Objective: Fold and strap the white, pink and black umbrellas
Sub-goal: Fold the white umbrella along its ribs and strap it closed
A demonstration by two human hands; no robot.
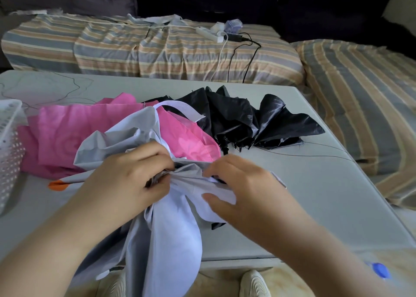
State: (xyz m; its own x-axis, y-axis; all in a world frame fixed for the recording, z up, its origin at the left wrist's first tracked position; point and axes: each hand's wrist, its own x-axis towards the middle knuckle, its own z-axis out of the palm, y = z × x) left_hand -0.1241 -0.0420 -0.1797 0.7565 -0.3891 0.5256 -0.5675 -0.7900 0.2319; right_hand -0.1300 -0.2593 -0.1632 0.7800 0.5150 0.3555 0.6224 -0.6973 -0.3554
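While the pale white fabric umbrella [166,224] lies half off the near edge of the grey table [315,184], the left hand [126,179] bunches its gathered folds in curled fingers and the right hand [245,188] pinches a panel beside them, seemingly to pleat the canopy for strapping. Beyond the fingertips lie the crumpled pink fabric umbrella [67,136] and loose black fabric umbrella [247,118]; the white one's shaft and handle are hidden under cloth.

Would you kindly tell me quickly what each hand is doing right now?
Left hand: grips the bunched white fabric umbrella.
Right hand: pinches a fold of the same canopy.
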